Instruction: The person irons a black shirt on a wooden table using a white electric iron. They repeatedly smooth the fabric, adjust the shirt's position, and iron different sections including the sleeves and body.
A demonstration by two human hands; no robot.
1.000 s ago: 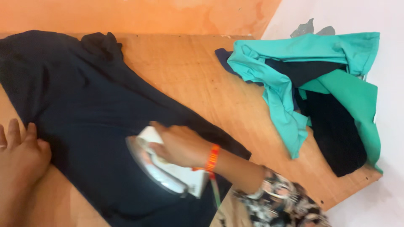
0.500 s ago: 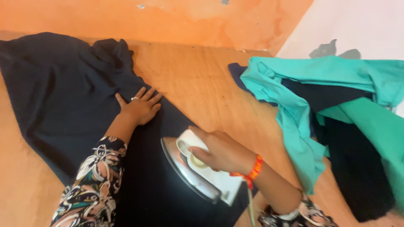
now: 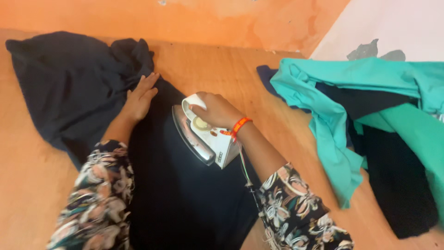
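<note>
Head: right hand (image 3: 215, 109) grips iron (image 3: 203, 136) on dark cloth (image 3: 185, 194).

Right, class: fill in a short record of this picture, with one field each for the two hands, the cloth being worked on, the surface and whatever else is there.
left hand: left hand lies flat, fingers spread, on the dark garment
right hand: right hand has its grip closed round the handle of the white iron
iron: soleplate rests on the dark garment, cord trails toward the person
surface: wooden table against an orange wall
other cloth: heap of teal and dark clothes at the right
</note>
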